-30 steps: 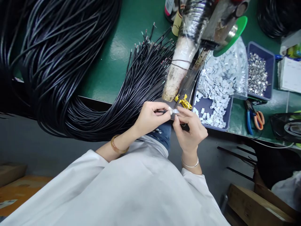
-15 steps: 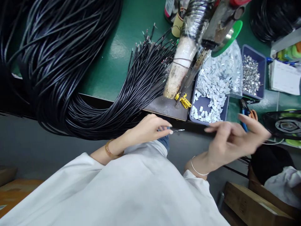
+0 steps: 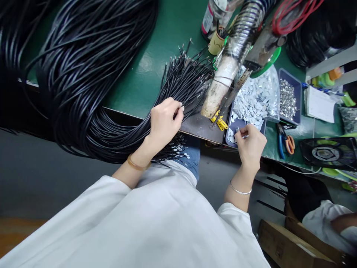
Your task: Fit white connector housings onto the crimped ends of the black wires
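My left hand (image 3: 165, 121) is closed over the near edge of a bundle of thin black cables (image 3: 125, 132), thumb and forefinger together; anything between them is too small to make out. My right hand (image 3: 251, 143) pinches what looks like a small white tag (image 3: 238, 129) above the near end of a dark blue tray (image 3: 230, 143). That tray holds a heap of flat white tags (image 3: 251, 109), partly in a clear bag. Below my left hand, cable ends with white tags (image 3: 178, 148) hang over my lap. Other cable ends (image 3: 186, 69) fan out on the bench.
A wrapped hose (image 3: 220, 85) and a hot-air tool (image 3: 259, 52) hang over the bench. Yellow clips (image 3: 220, 122) lie beneath them. To the right are a tray of metal parts (image 3: 288, 98), pliers (image 3: 286, 141), a fan (image 3: 329, 153) and paper (image 3: 320, 103). Another person's sleeve (image 3: 323, 219) shows lower right.
My left hand has gone from above my lap up to the cable bundle; the tagged end it held no longer shows there. My right hand has moved left to the tag tray and closed into a pinch.
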`<action>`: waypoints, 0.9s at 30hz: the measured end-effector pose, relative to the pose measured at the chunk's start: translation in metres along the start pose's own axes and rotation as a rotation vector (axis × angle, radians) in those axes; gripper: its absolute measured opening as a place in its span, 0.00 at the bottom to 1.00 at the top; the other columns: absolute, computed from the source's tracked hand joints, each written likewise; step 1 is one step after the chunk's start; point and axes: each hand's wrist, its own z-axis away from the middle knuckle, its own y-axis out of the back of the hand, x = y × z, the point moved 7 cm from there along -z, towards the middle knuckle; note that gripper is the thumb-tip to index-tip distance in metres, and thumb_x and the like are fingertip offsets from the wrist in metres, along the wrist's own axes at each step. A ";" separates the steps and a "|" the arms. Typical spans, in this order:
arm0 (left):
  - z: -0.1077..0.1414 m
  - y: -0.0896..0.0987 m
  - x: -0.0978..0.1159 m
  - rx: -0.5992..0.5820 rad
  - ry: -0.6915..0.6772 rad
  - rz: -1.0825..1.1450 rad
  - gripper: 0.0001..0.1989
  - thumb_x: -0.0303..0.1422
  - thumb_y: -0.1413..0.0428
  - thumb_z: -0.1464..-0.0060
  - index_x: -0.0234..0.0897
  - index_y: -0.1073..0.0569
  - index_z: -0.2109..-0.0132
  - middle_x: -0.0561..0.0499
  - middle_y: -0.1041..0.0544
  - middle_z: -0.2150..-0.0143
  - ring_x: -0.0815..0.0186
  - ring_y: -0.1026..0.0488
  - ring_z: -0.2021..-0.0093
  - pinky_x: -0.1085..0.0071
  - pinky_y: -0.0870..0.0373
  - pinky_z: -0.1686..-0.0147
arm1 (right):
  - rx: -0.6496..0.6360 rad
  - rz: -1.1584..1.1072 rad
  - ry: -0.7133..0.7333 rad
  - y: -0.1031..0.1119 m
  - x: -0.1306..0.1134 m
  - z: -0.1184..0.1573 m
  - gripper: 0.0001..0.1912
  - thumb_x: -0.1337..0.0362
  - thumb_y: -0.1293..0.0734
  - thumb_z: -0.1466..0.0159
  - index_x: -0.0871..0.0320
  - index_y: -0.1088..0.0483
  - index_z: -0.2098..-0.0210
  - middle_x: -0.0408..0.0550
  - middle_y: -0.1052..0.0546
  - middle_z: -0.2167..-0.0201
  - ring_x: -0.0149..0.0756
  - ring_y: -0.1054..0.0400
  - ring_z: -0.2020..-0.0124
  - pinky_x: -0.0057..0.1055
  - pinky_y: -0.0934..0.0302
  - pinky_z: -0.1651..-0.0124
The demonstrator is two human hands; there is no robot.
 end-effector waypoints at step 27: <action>0.058 -0.067 0.045 -0.585 0.649 1.206 0.07 0.30 0.41 0.48 0.34 0.33 0.64 0.56 0.26 0.80 0.79 0.43 0.86 0.80 0.49 0.85 | 0.361 -0.821 0.022 0.018 -0.062 0.061 0.04 0.64 0.30 0.38 0.55 0.30 0.68 0.46 0.21 0.64 0.36 0.23 0.62 0.35 0.28 0.61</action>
